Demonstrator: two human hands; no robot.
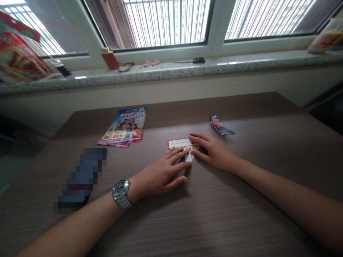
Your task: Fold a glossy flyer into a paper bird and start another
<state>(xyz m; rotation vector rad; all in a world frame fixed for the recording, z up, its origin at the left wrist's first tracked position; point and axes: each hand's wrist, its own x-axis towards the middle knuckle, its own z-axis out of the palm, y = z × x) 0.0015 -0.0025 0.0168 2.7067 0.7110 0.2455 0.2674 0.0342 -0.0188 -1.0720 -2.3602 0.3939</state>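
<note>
Flat on the wooden table lies a partly folded paper flyer (178,142), white with a red edge and some print. My left hand (163,170), with a metal wristwatch (122,192) at the wrist, rests palm down with its fingers apart, and its fingertips press on the paper's near left part. On the paper's right side, my right hand (211,150) lies with its fingers stretched out and touching it. The fingers hide parts of the sheet. Beyond my right hand stands a small folded paper shape (220,125), blue and pink.
Several colourful flyers (128,125) lie stacked at the back left of the table (171,221). A blurred-out dark phone-like object (84,178) is nearer on the left. Scissors (198,60), a brown bottle-like item (109,59) and a food bag (23,53) sit on the stone windowsill.
</note>
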